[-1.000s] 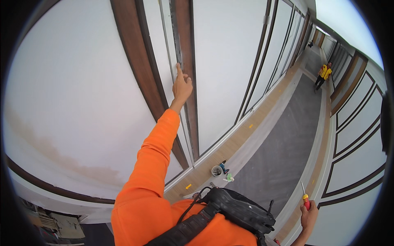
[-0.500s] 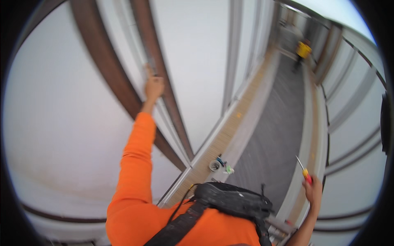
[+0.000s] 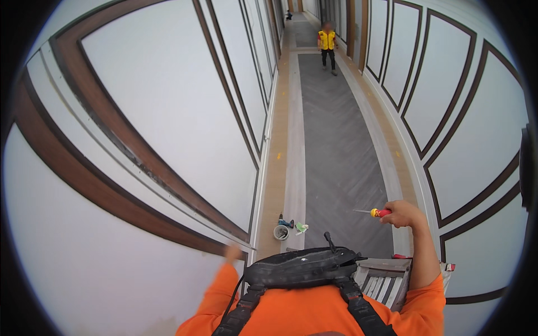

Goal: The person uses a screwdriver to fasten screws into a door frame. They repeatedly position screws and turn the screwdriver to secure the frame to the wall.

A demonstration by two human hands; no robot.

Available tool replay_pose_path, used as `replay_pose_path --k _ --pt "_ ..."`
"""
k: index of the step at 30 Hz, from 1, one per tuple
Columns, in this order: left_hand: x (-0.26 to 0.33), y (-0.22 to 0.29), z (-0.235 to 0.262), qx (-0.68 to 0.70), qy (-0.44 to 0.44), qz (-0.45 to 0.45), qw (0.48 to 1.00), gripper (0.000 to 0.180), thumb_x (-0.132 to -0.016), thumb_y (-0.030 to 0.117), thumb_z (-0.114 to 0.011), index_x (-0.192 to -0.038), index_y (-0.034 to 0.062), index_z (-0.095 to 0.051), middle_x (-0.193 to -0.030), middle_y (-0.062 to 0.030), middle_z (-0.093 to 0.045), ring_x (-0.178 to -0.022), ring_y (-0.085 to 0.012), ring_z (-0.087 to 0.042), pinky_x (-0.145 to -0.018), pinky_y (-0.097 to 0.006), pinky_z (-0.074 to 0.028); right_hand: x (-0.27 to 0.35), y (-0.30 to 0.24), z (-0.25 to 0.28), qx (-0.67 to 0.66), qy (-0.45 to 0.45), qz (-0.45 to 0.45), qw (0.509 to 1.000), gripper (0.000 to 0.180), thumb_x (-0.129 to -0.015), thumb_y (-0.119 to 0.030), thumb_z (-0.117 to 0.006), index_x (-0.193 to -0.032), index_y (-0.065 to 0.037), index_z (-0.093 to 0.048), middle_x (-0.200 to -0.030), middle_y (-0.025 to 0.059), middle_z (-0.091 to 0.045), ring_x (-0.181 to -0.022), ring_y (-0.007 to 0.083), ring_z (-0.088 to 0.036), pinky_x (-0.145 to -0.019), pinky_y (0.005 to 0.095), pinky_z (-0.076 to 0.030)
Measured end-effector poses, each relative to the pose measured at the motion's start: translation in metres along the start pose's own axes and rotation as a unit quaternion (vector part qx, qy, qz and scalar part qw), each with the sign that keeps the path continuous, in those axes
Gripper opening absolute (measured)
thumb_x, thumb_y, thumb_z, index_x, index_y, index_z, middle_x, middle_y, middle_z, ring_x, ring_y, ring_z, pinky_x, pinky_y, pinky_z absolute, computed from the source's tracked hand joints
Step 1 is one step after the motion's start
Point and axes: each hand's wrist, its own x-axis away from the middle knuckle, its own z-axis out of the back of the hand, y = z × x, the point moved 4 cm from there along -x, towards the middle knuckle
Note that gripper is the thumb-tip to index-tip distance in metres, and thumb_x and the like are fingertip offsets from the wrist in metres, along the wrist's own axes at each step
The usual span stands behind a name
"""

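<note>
My right hand [image 3: 402,214] is closed round the red and yellow handle of a screwdriver [image 3: 374,213]. Its thin metal shaft points left, above the grey floor strip. Low by the left wall, my left hand [image 3: 232,253] is smeared by motion, so its fingers cannot be made out. It is nearest the lower end of the dark brown wall trim [image 3: 162,187], beside a thin pale strip [image 3: 112,131] that runs up the wall.
On the floor by the left wall are a cordless drill [image 3: 285,222], a white bucket [image 3: 281,232] and a green-and-white item [image 3: 301,228]. A slatted step stool [image 3: 386,280] is close on my right. A person in a yellow vest [image 3: 327,40] is down the corridor.
My left hand has dropped from high on the left wall trim to low beside me. The screwdriver in my right hand has swung from pointing up to pointing left. My view has turned down the corridor.
</note>
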Motion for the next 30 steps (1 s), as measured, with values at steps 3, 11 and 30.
replay_pose_path --k 3,11,30 --pt "0.054 -0.093 -0.096 -0.081 -0.107 0.036 0.99 0.043 -0.105 0.026 -0.054 -0.146 0.0141 -0.055 -0.085 -0.0076 -0.069 -0.074 -0.0222 -0.067 -0.067 -0.039 -0.055 -0.003 0.011 -0.006 0.019 0.011 0.021 1.0 0.044 -0.081 -0.038 -0.079 -0.108 -0.002 -0.075 -0.1 0.0211 -0.074 -0.096 0.0394 -0.07 -0.084 0.0451 -0.053" --pt "0.105 -0.139 -0.094 0.222 -0.105 0.202 0.948 0.024 -0.102 0.023 -0.058 -0.099 0.0055 -0.074 -0.076 -0.0059 -0.066 -0.072 -0.0189 -0.068 -0.064 -0.038 -0.056 -0.008 0.019 -0.014 0.036 0.009 0.027 0.999 0.046 -0.082 -0.039 -0.078 -0.108 -0.001 -0.075 -0.102 0.0219 -0.074 -0.097 0.0387 -0.07 -0.084 0.0444 -0.054" --pt "-0.023 0.039 0.072 0.087 0.227 0.048 0.969 0.094 -0.098 0.017 -0.06 -0.168 0.009 0.001 -0.149 -0.0313 -0.054 -0.139 -0.0432 -0.055 -0.115 -0.047 -0.044 -0.016 0.023 -0.023 -0.144 -0.021 0.007 0.989 0.025 -0.085 -0.013 -0.074 -0.1 0.004 -0.067 -0.067 0.0037 -0.058 -0.052 0.0126 -0.056 -0.049 0.031 -0.044"
